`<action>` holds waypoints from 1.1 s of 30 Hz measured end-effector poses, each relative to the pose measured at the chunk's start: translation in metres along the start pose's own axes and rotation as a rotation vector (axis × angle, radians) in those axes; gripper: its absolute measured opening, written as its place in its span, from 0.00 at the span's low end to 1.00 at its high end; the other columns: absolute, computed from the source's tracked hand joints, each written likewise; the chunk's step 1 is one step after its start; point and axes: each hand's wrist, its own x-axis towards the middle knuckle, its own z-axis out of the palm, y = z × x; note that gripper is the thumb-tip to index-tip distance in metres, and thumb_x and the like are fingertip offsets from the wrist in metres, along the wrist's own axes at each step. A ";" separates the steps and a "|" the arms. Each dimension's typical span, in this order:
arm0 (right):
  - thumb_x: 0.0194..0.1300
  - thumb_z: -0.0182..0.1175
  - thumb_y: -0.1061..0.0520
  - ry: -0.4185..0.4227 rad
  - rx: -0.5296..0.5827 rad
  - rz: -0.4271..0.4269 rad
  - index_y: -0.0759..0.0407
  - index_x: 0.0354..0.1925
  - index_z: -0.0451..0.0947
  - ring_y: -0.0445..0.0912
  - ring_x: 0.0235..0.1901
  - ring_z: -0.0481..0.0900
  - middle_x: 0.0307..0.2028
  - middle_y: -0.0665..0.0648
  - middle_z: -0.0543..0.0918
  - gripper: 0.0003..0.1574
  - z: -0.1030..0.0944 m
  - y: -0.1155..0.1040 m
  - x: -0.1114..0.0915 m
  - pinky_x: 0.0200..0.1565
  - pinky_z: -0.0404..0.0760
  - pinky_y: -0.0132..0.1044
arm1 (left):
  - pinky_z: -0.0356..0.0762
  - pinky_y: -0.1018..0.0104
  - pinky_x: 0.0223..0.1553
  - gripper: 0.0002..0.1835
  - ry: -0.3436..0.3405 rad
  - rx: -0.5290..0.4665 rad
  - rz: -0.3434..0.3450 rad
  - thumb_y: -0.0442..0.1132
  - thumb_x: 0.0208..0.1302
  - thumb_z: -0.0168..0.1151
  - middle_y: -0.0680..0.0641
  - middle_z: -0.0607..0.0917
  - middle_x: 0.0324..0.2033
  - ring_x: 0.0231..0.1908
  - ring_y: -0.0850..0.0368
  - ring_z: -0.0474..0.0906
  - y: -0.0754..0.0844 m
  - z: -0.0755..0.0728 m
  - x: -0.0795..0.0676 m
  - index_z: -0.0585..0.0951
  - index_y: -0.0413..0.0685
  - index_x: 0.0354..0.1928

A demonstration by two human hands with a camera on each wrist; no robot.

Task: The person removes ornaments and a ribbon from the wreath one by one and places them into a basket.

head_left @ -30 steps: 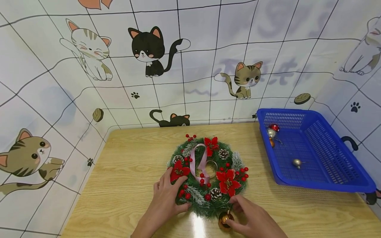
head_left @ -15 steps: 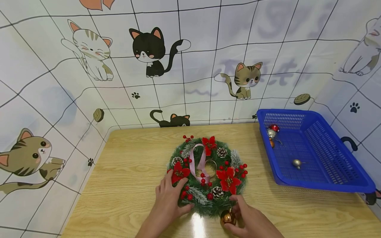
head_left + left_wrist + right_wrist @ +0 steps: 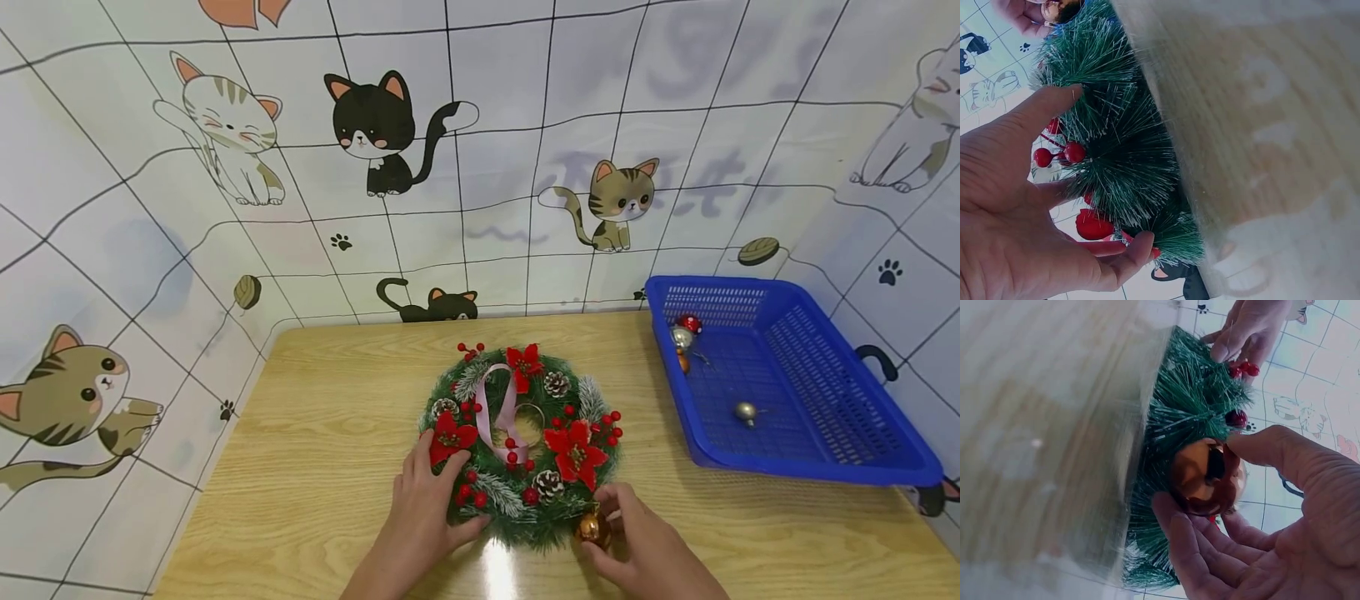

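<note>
A green Christmas wreath lies on the wooden table, dressed with red poinsettias, red berries, frosted sprigs and pine cones. A pink ribbon loop crosses its centre. My left hand grips the wreath's left front edge, thumb apart from the fingers on the needles. With my right hand I hold a shiny copper-coloured Christmas ball against the wreath's front right edge. In the right wrist view the thumb presses one side of the ball and fingers curl beneath it.
A blue plastic basket stands at the right. Inside, a small silver-gold ball lies apart from red, silver and orange balls along the left wall. A cat-printed backdrop encloses the table's back and sides.
My right hand has moved the ball up and slightly right, closer against the wreath's edge. The wreath has turned slightly under my left hand, which keeps its hold.
</note>
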 end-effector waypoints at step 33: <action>0.71 0.77 0.52 0.383 -0.109 -0.029 0.65 0.66 0.71 0.49 0.47 0.87 0.54 0.58 0.85 0.36 -0.041 -0.005 -0.003 0.44 0.88 0.48 | 0.68 0.17 0.60 0.41 -0.060 -0.068 0.026 0.56 0.56 0.86 0.22 0.58 0.78 0.71 0.18 0.64 -0.001 -0.005 -0.010 0.82 0.50 0.69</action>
